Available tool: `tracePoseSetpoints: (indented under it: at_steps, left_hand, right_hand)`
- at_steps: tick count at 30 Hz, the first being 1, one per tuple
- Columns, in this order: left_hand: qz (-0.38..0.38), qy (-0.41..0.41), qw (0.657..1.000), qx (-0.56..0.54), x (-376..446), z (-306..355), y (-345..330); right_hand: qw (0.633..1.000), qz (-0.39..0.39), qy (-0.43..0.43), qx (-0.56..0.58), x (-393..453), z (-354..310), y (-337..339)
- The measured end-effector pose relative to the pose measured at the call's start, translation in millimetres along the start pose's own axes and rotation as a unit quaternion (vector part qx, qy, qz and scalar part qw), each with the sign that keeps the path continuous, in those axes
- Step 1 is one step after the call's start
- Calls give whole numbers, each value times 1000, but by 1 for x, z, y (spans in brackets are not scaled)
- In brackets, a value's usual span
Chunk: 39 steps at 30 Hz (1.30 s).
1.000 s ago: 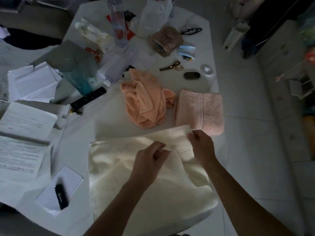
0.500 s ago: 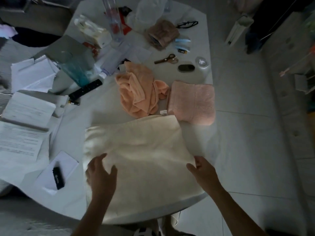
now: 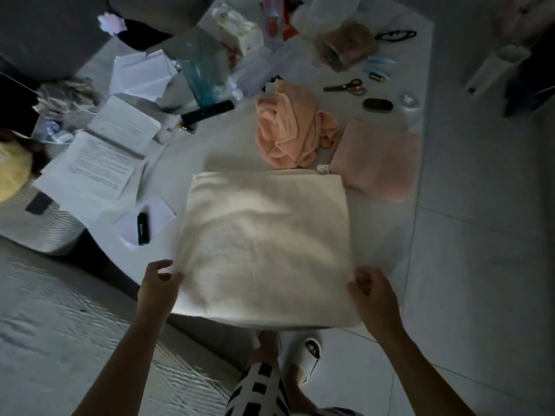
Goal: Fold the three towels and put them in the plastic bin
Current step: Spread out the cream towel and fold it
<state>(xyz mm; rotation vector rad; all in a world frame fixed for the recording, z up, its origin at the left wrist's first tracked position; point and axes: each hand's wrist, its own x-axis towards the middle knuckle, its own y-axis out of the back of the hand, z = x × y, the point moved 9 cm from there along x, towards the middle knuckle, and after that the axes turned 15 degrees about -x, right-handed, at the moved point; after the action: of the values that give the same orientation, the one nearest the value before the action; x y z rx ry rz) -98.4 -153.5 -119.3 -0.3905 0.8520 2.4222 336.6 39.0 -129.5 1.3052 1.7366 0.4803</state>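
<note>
A cream towel [image 3: 267, 244] lies folded into a square on the white table [image 3: 168, 163], its near edge hanging over the table's rim. My left hand [image 3: 159, 283] curls on its near-left edge and my right hand [image 3: 372, 292] curls on its near-right edge. Behind it sits a crumpled peach towel [image 3: 285, 130]. A folded pink towel [image 3: 378, 160] lies to the right of that one. A clear bluish plastic bin [image 3: 204, 70] stands further back on the left, among papers.
Papers [image 3: 102, 157] and a black remote [image 3: 207, 112] cover the table's left side. Scissors [image 3: 348, 87], a bottle [image 3: 271, 22], glasses [image 3: 396, 34] and small items lie at the back. A striped basket [image 3: 39, 229] stands at the left. My feet in slippers [image 3: 303, 355] are below the table's edge.
My hands left the towel's far edge, slid down its top, and now hold its near corners. The cream towel lies flatter and squarer than a second ago.
</note>
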Motion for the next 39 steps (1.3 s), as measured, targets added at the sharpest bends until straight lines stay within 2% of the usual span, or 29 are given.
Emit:
tracePoseSetpoints:
  at_steps: [2, 4, 6, 10, 11, 13, 15, 17, 19, 20, 22, 24, 26, 29, 31, 34, 37, 39]
  left_hand:
    - [-27, 31, 999, 5, 2, -14, 1]
    - [-48, 45, 998, 18, -1, -24, 2]
    - [-61, 45, 997, 25, -4, -33, 7]
    - [-26, 34, 994, -105, -16, -40, 22]
    - [-20, 33, 994, -102, -18, -41, 22]
    - [-34, 37, 999, -14, -24, -47, 12]
    - [-29, 42, 997, 64, -32, -51, 5]
    - [32, -22, 998, 57, -36, -35, 11]
    - [77, -159, 983, 43, -43, 1, 11]
    - [65, -222, 972, 49, -46, 22, 1]
    - [-8, -307, 947, 90, -48, 58, -38]
    - [-67, -337, 927, 152, -34, 81, -77]
    - [-42, -284, 944, 160, 6, 94, -90]
    - [52, -97, 989, 101, 83, 89, -70]
    - [45, -31, 998, 28, 114, 83, -66]
    - [19, -72, 997, -35, 128, 93, -64]
    - [60, -203, 977, 8, 123, 125, -47]
    - [72, -246, 967, -14, 114, 144, -38]
  right_hand:
    - [1000, 3, 4, -3, 0, 0, -3]
    - [999, -32, -24, 1, 4, 1, -12]
    - [999, -32, -43, 3, 10, 1, -13]
    - [997, 78, -8, 26, 18, -13, 19]
    - [994, 102, -4, 39, 17, -13, 26]
    - [995, 94, -18, 34, 15, -6, 27]
    - [999, 37, -30, -13, 12, 6, 14]
    - [999, 16, -26, -41, 8, 12, 10]
    - [996, 40, -17, -74, 6, 5, 12]
    - [992, 65, -5, -104, 7, -4, 14]
    - [982, 105, 46, -149, 10, -34, 11]
    - [978, 95, 106, -150, 20, -69, -3]
    - [978, 87, 129, -139, 43, -95, -11]
    - [982, 119, 94, -109, 100, -118, -2]
    - [986, 129, 73, -80, 132, -126, 5]
    - [984, 168, 44, -38, 153, -124, 14]
    - [982, 189, 27, -15, 150, -113, 18]
    - [979, 202, 37, 17, 142, -112, 22]
